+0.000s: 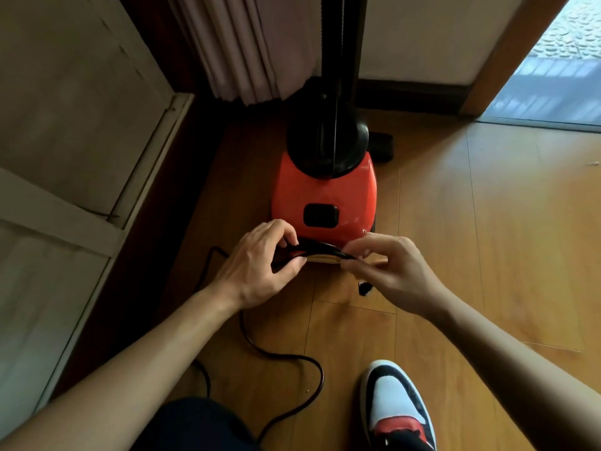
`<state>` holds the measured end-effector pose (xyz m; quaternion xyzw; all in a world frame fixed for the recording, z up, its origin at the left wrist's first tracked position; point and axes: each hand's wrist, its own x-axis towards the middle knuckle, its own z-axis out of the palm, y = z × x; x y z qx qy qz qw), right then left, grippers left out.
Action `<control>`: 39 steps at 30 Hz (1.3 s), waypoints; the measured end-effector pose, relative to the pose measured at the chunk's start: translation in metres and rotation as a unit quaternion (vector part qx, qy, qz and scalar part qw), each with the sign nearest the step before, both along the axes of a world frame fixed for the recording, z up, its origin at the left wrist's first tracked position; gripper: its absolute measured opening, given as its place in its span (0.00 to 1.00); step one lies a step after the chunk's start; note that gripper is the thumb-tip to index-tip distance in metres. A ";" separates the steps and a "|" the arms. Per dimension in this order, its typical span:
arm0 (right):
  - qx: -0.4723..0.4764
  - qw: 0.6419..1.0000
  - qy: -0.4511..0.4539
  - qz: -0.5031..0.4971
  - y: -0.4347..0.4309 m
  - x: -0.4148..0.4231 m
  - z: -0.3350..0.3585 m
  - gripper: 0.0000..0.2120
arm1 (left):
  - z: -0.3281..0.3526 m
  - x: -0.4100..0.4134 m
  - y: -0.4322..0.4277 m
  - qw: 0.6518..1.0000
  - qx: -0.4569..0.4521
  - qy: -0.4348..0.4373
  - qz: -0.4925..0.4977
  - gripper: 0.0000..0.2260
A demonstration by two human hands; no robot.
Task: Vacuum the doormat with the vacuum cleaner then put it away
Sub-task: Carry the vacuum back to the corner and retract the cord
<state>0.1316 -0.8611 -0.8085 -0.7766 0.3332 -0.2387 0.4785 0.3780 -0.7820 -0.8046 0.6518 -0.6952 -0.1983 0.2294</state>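
Note:
A red and black vacuum cleaner (323, 193) stands upright on the wooden floor, its black tube rising against the wall. Just in front of its base, my left hand (257, 265) grips a bundle of black power cord (312, 249). My right hand (387, 271) pinches a thin tan tie at the same bundle, right beside the left hand. The loose length of cord (286, 356) snakes back across the floor toward me. No doormat is in view.
A pleated curtain (247, 47) hangs behind the vacuum at the left. A white cabinet (65, 157) runs along the left side. At the far right an open doorway (553, 66) shows a pale floor outside. My shoe (395, 405) is at the bottom right.

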 end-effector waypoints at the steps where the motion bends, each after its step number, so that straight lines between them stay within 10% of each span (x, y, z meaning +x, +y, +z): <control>1: 0.012 0.999 0.008 0.045 -0.002 -0.005 0.003 0.05 | 0.001 0.000 0.000 1.000 0.012 0.002 -0.007 0.15; 4: 0.036 0.986 0.071 0.147 -0.007 -0.017 0.004 0.11 | 0.000 0.003 0.001 0.998 0.052 0.017 -0.028 0.15; 9: -0.050 0.986 0.154 0.040 -0.007 -0.016 -0.017 0.20 | -0.014 0.008 0.008 0.998 0.046 -0.033 0.004 0.07; 21: -0.213 0.970 0.087 -0.084 -0.004 0.007 -0.027 0.13 | 0.045 0.002 -0.062 0.966 -0.188 -0.177 -0.024 0.31; 30: -0.208 0.960 0.152 -0.109 0.005 0.035 -0.025 0.11 | 0.078 0.019 -0.109 0.930 0.028 -0.322 -0.175 0.45; 39: -0.269 0.938 0.197 -0.095 0.016 0.058 -0.037 0.11 | 0.048 0.043 -0.115 0.923 -0.056 -0.315 -0.215 0.50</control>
